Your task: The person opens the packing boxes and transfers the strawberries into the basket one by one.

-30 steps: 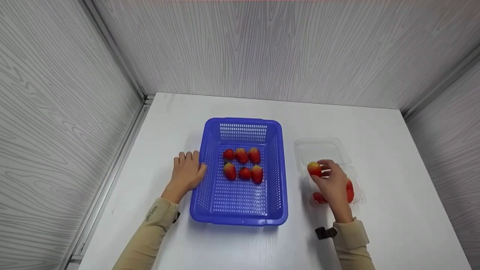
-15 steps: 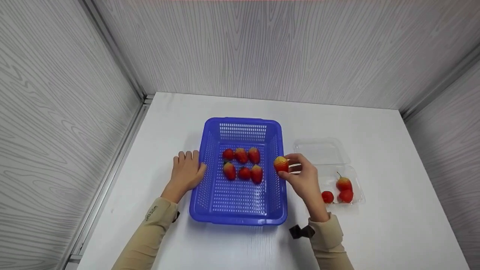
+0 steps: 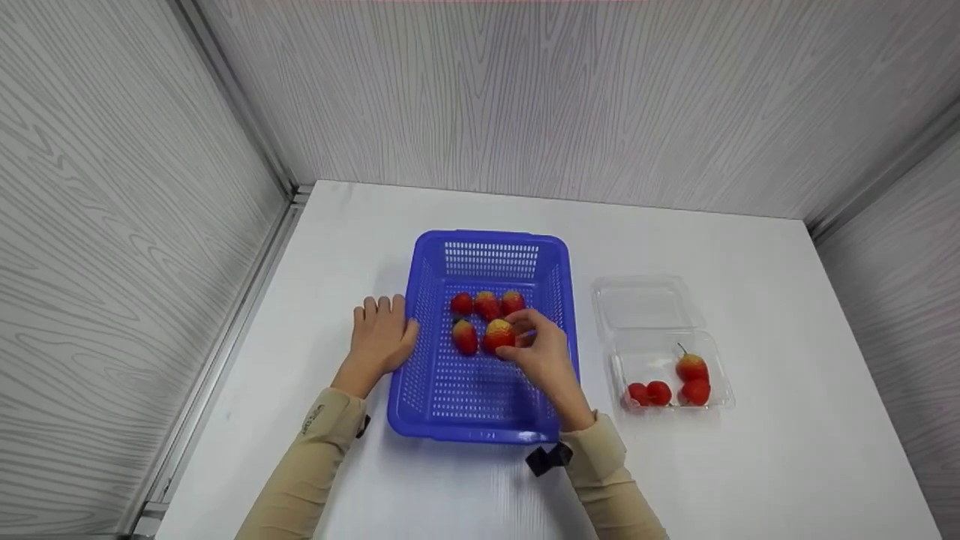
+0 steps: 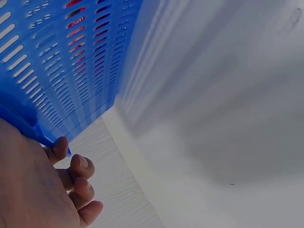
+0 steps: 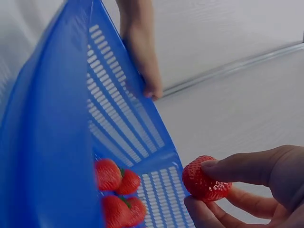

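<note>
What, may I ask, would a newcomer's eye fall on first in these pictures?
Probably the blue basket on the white table, with red strawberries on its perforated floor. Next might come the single strawberry that the right hand pinches over the basket. To the basket's right, an open clear box holding four red fruits also stands out.

Basket [image 3: 472, 433]: blue, regular rows of slots. Strawberries [image 3: 465, 339]: red, several shading to yellow at one end. Box [image 3: 649, 306]: clear. Table [image 3: 450, 495]: white. Walls [image 3: 555, 97]: pale grey, darker wood-grain lines. Sleeves [image 3: 292, 480]: beige; dark lettering, left cuff [image 3: 334, 421].
</note>
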